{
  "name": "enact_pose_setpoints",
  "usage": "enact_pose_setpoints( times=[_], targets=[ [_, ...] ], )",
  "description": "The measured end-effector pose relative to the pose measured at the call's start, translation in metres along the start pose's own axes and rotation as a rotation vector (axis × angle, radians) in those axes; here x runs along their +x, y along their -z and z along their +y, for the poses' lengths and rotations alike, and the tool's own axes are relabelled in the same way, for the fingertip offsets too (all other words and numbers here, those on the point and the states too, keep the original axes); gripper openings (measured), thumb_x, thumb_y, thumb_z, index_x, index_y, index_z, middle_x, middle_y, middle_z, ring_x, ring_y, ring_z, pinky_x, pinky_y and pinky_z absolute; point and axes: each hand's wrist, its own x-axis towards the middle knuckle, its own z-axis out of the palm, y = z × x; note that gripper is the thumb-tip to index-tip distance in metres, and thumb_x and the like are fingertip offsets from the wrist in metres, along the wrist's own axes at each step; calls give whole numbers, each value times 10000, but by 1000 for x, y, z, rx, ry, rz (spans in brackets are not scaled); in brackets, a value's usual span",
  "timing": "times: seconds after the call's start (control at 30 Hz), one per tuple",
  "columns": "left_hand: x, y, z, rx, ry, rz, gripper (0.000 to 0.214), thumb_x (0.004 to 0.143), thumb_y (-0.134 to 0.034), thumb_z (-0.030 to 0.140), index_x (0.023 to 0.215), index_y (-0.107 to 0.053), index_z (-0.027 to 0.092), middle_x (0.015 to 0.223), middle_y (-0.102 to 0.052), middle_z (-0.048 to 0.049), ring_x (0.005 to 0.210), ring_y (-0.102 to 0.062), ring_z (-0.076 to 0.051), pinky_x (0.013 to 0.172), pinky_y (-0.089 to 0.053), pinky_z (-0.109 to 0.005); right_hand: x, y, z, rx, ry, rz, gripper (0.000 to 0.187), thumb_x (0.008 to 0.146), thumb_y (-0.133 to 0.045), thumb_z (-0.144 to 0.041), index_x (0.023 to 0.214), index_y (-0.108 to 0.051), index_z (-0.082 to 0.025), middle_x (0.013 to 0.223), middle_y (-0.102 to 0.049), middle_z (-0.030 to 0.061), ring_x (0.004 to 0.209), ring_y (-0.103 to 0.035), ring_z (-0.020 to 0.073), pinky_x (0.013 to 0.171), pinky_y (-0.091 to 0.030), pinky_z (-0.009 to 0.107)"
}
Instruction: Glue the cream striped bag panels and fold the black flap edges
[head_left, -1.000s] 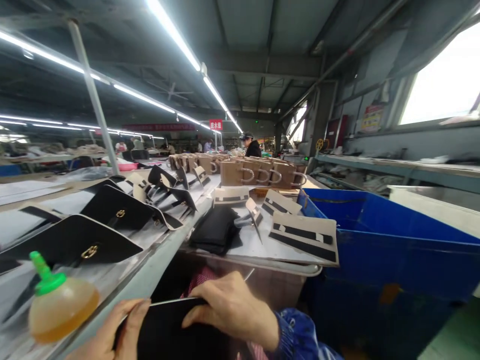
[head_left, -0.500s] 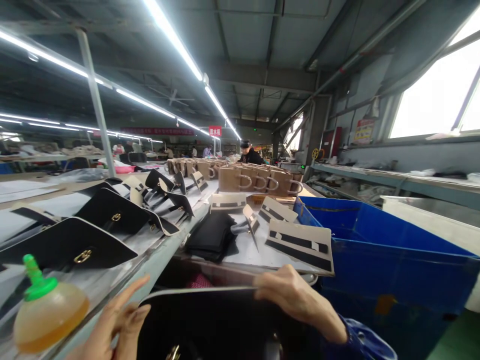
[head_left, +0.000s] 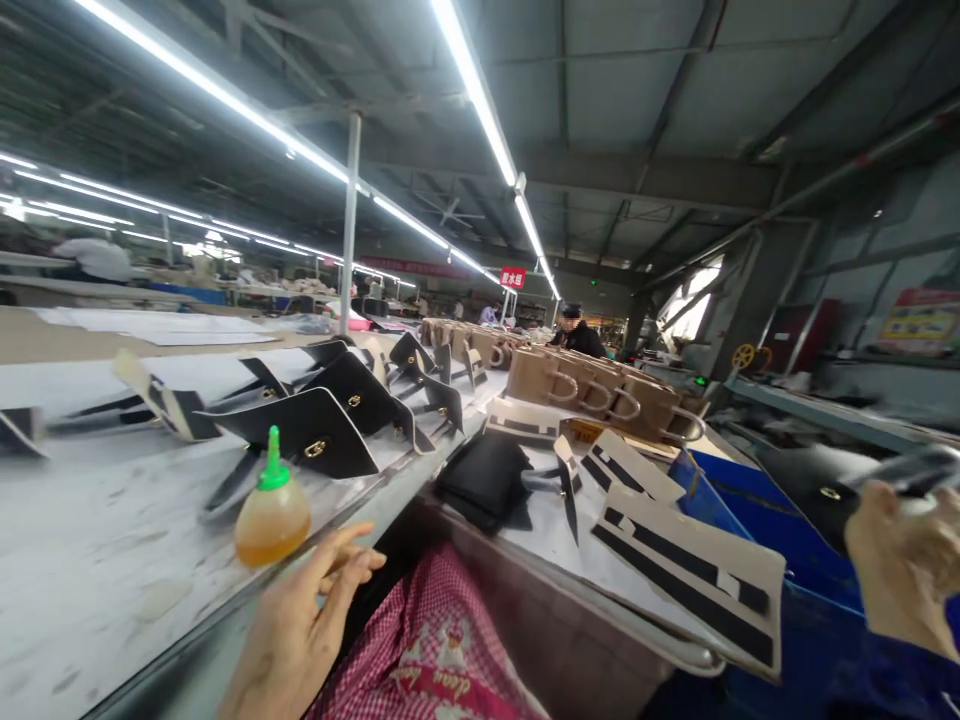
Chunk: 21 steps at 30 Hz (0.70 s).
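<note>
My left hand (head_left: 304,615) hangs over the near table edge, fingers stretched out and holding nothing. Just beyond it stands a squeeze bottle (head_left: 274,525) with a green nozzle and amber liquid. Far to the right, my right hand (head_left: 896,560), blurred, grips a black bag flap (head_left: 802,480) with a gold clasp, above the blue bin (head_left: 814,610). A shiny grey patch by those fingers is too smeared to name. More black flaps with gold clasps (head_left: 296,430) stand bent on the left table. Beige-backed pieces with black strips (head_left: 690,570) lie on the middle table.
A stack of black pieces (head_left: 487,480) lies on the middle table. Behind it stand rows of brown bags with curved handles (head_left: 592,385). A person in dark clothing (head_left: 581,335) is farther back. A metal post (head_left: 351,230) rises beyond the left table.
The black flap, in front of me between both hands before, has swung right over the blue bin in my right hand. My left hand has let go. The view has turned left.
</note>
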Motion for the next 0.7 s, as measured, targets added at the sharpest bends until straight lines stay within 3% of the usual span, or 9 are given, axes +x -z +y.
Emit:
enact_pose_setpoints(
  times=[0.03,0.07,0.13,0.2,0.27,0.33,0.47,0.7],
  targets=[
    [-2,-4,0,-23,20,-35,393,952,-486,547,1146,-637,240,893,-817,-24,788,-781,-190,678,-624,-230,-12,-17,-6,-2,-29,-6,618,935,-335,-654,1307,-574,-223,1333,-535,246,1380,-334,524,1010,-261,770],
    [-3,-8,1,-44,32,-73,400,961,-468,543,1153,-635,235,897,-813,-33,784,-776,-189,687,-619,-235,-28,-36,-16,8,-25,-79,587,944,-370,-634,1247,-616,-194,1279,-571,237,1334,-412,503,1000,-330,733],
    [-8,-15,4,-78,41,-171,408,981,-432,528,1179,-624,227,915,-804,-46,795,-765,-187,711,-608,-245,-70,-83,-45,55,32,-301,454,986,-424,-547,1121,-660,-184,1085,-660,158,1074,-630,352,909,-490,589],
    [-12,-20,6,-96,59,-259,394,997,-417,503,1199,-612,226,931,-794,-49,810,-748,-183,739,-592,-255,-121,-131,-83,125,143,-585,305,979,-570,-450,1106,-651,-185,1062,-678,64,909,-662,191,836,-557,412],
    [-16,-22,7,-116,93,-299,375,1000,-420,487,1192,-614,229,928,-788,-47,811,-732,-186,740,-574,-264,-172,-172,-123,167,257,-822,279,967,-619,-395,1138,-644,-176,1113,-668,64,913,-663,178,803,-573,375],
    [-19,-24,7,-142,136,-297,362,999,-420,480,1165,-624,231,908,-782,-47,789,-713,-193,710,-555,-274,-213,-201,-156,171,337,-974,289,963,-631,-371,1177,-634,-177,1171,-654,74,971,-660,195,838,-572,399],
    [-20,-25,2,-200,195,-339,356,994,-429,475,1121,-630,211,882,-766,-63,773,-670,-203,675,-518,-291,-253,-228,-191,82,391,-1102,364,954,-641,-364,1267,-597,-185,1300,-600,98,1115,-621,248,931,-537,475],
    [-23,-40,-7,-361,303,-388,387,971,-465,498,1072,-627,161,852,-737,-82,701,-628,-182,574,-460,-270,-246,-233,-190,-12,405,-1183,293,967,-622,-367,1200,-628,-189,1234,-630,85,1057,-637,221,901,-548,438]
  ],
)
